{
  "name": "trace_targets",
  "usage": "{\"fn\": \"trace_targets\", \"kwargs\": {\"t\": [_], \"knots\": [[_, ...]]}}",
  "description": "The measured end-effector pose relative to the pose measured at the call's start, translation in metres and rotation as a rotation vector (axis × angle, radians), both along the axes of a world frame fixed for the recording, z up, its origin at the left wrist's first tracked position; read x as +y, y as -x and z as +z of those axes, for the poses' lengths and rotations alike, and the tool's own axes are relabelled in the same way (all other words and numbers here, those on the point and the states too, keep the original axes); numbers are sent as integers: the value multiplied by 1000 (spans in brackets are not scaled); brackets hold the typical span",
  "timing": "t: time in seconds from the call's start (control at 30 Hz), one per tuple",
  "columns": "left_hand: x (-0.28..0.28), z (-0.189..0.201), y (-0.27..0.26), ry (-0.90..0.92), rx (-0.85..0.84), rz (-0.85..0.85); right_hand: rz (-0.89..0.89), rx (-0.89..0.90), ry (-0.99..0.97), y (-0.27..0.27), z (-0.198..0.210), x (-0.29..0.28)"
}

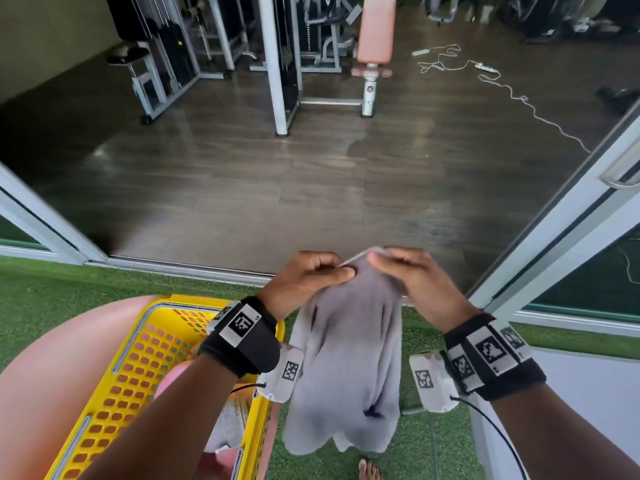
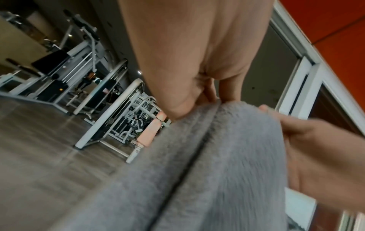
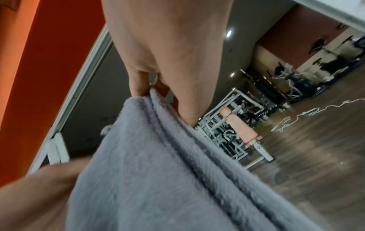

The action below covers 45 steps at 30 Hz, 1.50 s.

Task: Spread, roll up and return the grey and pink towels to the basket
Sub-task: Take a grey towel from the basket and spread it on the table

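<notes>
Both hands pinch the top edge of the grey towel: the left hand has thumb and curled fingers closed on one part of the hem, and the right hand grips the hem just beside it, so the two hands sit close together. From the left wrist view, the thumb and fingers clamp the fluffy hem, with the right hand blurred at the side of the cloth. The right wrist view shows its fingers nipping a folded seam of the same towel.

The towel hangs bunched and folded below the hands, in the air over the green turf, just to the right of the yellow basket. A pink towel lies inside the basket, partly hidden by the left forearm. Beyond the open sliding door lies a dark floor with gym machines.
</notes>
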<state>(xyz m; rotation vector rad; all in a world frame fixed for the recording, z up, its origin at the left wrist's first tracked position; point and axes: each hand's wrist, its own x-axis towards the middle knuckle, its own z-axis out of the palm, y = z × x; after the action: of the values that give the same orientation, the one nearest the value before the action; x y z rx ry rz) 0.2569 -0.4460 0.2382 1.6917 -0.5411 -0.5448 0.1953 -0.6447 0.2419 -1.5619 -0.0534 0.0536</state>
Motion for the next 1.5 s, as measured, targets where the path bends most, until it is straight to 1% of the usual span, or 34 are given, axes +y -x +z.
{"fn": "trace_targets", "kwargs": {"t": [0.07,0.1,0.13,0.23,0.27,0.3,0.33,0.4,0.43,0.47,0.5,0.57,0.6,0.63,0.67,0.73,0.77,0.8,0.83,0.93,0.97,1.0,1.03,1.1,1.13,1.17,1.2,1.23,1.27,1.3,1.33,1.37,1.47,1.5], "knots": [[2,-4,2,18,38,21,-117,13,-199,-6,5,-10],[2,-6,1,39,41,39,-123,28,-212,-6,7,-10],[1,-5,0,64,26,60,-95,36,-142,-5,5,-7],[-1,3,-5,108,-72,84,106,46,257,5,2,7],[-3,4,-5,82,-106,57,123,32,281,6,3,7],[-4,4,-4,45,-132,28,94,-2,230,5,6,5],[-6,2,0,11,-139,2,31,-42,116,2,9,1],[-10,-4,5,-3,-94,4,-116,-39,-184,-6,14,-6],[-12,-6,7,22,-75,21,-165,-11,-270,-8,16,-7],[-15,-5,8,65,-71,46,-176,13,-263,-9,14,-4],[-17,-3,7,110,-78,78,-145,31,-160,-8,10,-1],[-20,5,3,152,-112,123,-15,44,141,1,5,5],[-20,7,1,144,-137,111,24,36,218,3,5,6],[-20,8,0,110,-159,81,28,27,202,3,6,3],[-20,7,0,61,-168,47,0,6,133,2,8,-1],[-18,2,1,-16,-156,7,-84,-23,-99,-2,17,-6],[-16,0,1,-29,-143,15,-112,-16,-190,-3,21,-8],[-15,1,0,-22,-126,39,-113,-6,-218,-3,24,-7],[-14,3,-2,5,-105,74,-86,7,-163,-3,23,-7],[-12,15,-9,129,-87,124,104,36,247,8,24,2],[-12,17,-11,123,-113,105,156,45,325,10,25,3],[-13,18,-12,94,-136,71,163,40,338,9,24,1],[-13,16,-12,58,-142,31,138,7,312,8,27,1],[-12,10,-10,14,-108,-2,25,4,52,3,31,-6],[-11,8,-9,25,-78,15,-18,27,-70,0,33,-8],[-10,8,-9,57,-44,52,-33,37,-102,-2,32,-9],[-10,10,-8,102,-15,93,-23,39,-28,-2,31,-8],[-11,12,-9,135,-9,124,42,46,117,1,30,-4],[-12,15,-10,139,-39,125,117,60,255,3,28,-1],[-13,17,-12,113,-88,101,176,75,328,6,27,1],[-15,17,-12,78,-126,60,194,82,322,7,25,-1],[-15,14,-11,38,-137,20,177,63,264,7,26,-3],[-10,4,-9,-9,-85,-50,18,33,-13,1,27,-13],[-8,4,-9,4,-75,-45,-4,39,-35,0,24,-13]]}}
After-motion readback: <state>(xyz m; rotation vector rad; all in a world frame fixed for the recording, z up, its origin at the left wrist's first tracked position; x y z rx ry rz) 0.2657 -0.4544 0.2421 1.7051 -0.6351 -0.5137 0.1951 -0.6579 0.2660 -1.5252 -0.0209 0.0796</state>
